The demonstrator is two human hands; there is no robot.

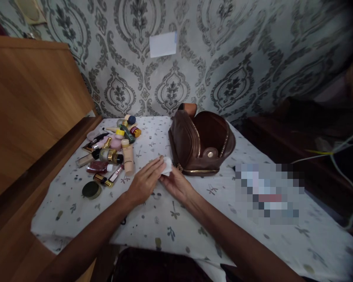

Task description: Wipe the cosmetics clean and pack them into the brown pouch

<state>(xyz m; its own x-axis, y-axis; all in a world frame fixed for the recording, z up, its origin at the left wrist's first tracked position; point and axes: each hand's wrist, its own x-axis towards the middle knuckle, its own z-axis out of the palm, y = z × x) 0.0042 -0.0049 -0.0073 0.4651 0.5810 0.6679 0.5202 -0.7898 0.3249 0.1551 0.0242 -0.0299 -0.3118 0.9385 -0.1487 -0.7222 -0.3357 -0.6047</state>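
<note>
Left fingers (153, 167): straight and together, closed over a small white piece (167, 166) that I grip.
Right fingers (173, 177): bent and partly hidden, holding the same piece from the other side.
White piece: between my hands, over the bench (170, 215); too covered for me to tell more.
Brown bag (184, 139): just beyond my right hand, its gold-toothed zip open, a round snap on the front flap.
Tan tube (128, 158): near my left hand, its dark print too small to read.
Red-brown bottle (98, 167): lying left of the tube, white cap toward it.
Red-and-gold bottle (135, 131): farther back, pale marks on its red part, unreadable from here.
Round jar (91, 189): dark-lidded, at the near edge of the cosmetics.
Pixelated patch (267, 194): well to my right, any writing there masked.
Bench cloth: white, printed with leaves and sprigs.
Wall (173, 86): grey patterned paper, a white card (162, 45) on it.
</note>
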